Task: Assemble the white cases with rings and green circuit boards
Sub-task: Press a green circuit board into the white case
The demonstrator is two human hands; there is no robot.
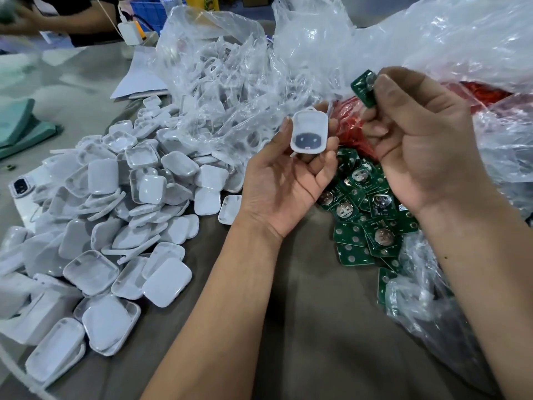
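Red contents of the right-hand plastic bag (450,53) were too crumpled under the film to identify; the rings couldn't be picked out with certainty either, only looped white shapes inside the middle clear bag (219,82), which was open toward the camera and spilling white parts. The top edge of the view cut off another person's arm (57,15) and a blue crate (147,13); a phone (21,187) at left was half buried under the pile of white cases (115,226) that covered the left side of the table (302,327). Left hand (285,180) was palm up, fingers curled, holding one white case (310,133) by its edges between thumb and fingertips, open face toward the camera, long axis roughly vertical, small loop tab at top, dark round-ish part visible in its lower half. Right hand (418,140) was curled, pinching one green circuit board (364,87) between thumb and forefinger, just up and right of the case, not touching it; the board was tilted, long axis running upper-left to lower-right, with a silver coin-cell holder on the visible face, lower end hidden by fingers. A loose heap of green boards (366,220) sat below the right hand, partly under a small clear bag (418,298) at right; board count was not readable.
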